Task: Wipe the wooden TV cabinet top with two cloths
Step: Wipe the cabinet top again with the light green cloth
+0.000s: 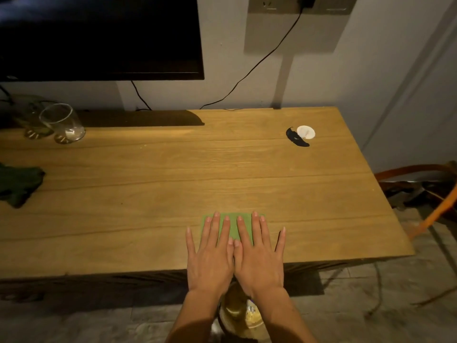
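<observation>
A light green folded cloth lies flat on the wooden cabinet top, near its front edge. My left hand and my right hand press down on it side by side, palms flat, fingers spread, thumbs touching. Most of the cloth is hidden under my fingers. A second, dark green cloth lies crumpled at the far left of the top, untouched.
A glass tumbler and another glass item stand at the back left under the dark TV. A small white disc and a black object lie at the back right. Black cables hang down the wall. Orange chair parts stand to the right.
</observation>
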`<state>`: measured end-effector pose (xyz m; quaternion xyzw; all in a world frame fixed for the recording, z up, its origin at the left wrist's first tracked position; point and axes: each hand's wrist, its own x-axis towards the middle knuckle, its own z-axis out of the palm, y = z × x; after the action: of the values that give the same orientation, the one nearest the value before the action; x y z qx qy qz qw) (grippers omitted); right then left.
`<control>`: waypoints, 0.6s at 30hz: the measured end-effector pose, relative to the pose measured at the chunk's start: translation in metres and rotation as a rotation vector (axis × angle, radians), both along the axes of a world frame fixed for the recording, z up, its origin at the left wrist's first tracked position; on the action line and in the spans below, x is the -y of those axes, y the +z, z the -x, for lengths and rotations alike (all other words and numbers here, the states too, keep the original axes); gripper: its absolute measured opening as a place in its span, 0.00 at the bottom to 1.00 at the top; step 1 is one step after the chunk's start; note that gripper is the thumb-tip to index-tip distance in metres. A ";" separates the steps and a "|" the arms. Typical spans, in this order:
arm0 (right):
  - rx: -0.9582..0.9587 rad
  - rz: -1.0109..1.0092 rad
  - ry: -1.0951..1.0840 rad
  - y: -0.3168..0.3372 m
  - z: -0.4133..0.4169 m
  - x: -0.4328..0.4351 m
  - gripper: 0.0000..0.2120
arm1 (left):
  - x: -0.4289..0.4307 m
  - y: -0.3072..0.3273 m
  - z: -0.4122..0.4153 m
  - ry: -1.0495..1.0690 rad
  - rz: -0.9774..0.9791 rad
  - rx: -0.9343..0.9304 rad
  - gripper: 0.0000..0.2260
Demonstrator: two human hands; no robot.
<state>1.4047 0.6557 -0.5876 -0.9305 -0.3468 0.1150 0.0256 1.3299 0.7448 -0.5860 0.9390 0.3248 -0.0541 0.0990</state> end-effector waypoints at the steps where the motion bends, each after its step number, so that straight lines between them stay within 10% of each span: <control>1: 0.005 -0.004 0.006 -0.001 -0.008 -0.006 0.28 | -0.006 0.000 -0.008 0.004 0.009 0.007 0.26; 18: 0.091 -0.096 -0.049 -0.012 -0.252 -0.210 0.28 | -0.212 -0.011 -0.253 -0.021 -0.036 0.123 0.26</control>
<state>1.6571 0.8656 -0.5995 -0.9407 -0.3299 0.0550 0.0574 1.5828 0.9571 -0.5969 0.9456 0.3090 0.0082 0.1014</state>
